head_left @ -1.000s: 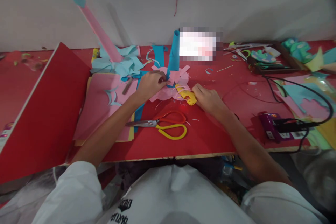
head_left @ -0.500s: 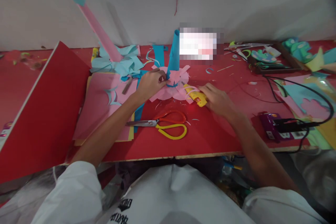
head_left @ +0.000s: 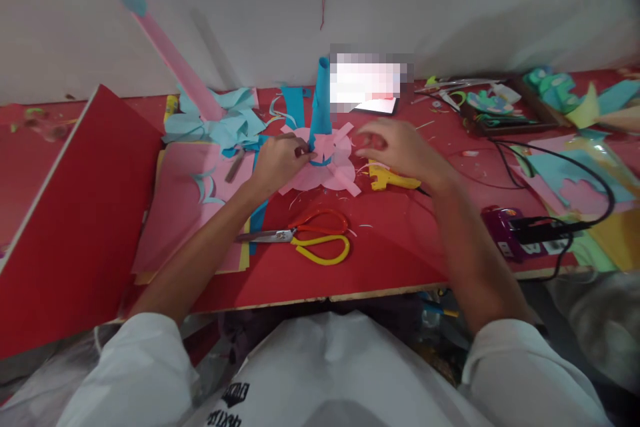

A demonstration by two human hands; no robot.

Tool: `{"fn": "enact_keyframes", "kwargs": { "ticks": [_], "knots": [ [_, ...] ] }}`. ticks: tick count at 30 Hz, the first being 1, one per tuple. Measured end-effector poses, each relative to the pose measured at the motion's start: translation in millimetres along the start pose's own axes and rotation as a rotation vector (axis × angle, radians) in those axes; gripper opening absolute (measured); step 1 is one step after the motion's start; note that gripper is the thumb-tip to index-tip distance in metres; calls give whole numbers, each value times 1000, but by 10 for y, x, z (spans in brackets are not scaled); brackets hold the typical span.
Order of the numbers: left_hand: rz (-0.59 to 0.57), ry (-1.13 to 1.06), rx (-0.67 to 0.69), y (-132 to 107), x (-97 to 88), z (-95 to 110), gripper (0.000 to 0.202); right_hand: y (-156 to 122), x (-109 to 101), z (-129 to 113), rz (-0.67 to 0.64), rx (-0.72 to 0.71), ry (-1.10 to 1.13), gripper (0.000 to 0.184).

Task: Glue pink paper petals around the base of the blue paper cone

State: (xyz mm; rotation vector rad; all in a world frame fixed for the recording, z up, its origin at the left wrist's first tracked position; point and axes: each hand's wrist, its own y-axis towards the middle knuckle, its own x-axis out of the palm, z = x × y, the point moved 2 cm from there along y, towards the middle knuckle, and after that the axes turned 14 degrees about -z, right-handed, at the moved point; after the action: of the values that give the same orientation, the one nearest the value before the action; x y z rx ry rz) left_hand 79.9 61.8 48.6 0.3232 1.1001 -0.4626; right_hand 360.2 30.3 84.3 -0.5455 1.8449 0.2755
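A blue paper tube (head_left: 321, 107) stands upright on a pink paper flower shape (head_left: 320, 170) on the red table (head_left: 390, 240). My left hand (head_left: 275, 161) pinches the base of the tube with closed fingers. My right hand (head_left: 395, 145) hovers just right of the tube, fingers loosely curled and blurred, holding nothing I can see. A yellow glue gun (head_left: 393, 179) lies on the table below that hand. Orange and yellow scissors (head_left: 310, 240) lie in front of the flower.
Pink and yellow paper sheets (head_left: 185, 213) lie at the left beside a red board (head_left: 75, 213). Light blue scraps (head_left: 220, 120) and a pink tube (head_left: 175, 60) sit behind them. A purple power strip (head_left: 520, 233) with black cables is at the right, with paper cutouts (head_left: 550, 90) beyond.
My right hand has let go of the yellow glue gun, which now lies on the table, and has risen toward the blue tube. The left hand stays at the tube's base.
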Motion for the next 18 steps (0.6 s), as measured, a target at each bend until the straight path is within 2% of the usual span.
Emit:
{"fn": "enact_keyframes", "kwargs": {
  "ticks": [3,6,10,18],
  "knots": [
    [9,51,-22,-20,-10,51,25,350,132,-173,4,-48,61,32],
    [3,90,-32,-26,-7,81,26,504,318,-187,25,-57,106,26],
    [16,111,-13,-12,20,58,27,516,461,-139,86,-24,146,25],
    [0,98,-20,7,26,38,31,523,577,-164,133,-11,189,25]
  ]
}}
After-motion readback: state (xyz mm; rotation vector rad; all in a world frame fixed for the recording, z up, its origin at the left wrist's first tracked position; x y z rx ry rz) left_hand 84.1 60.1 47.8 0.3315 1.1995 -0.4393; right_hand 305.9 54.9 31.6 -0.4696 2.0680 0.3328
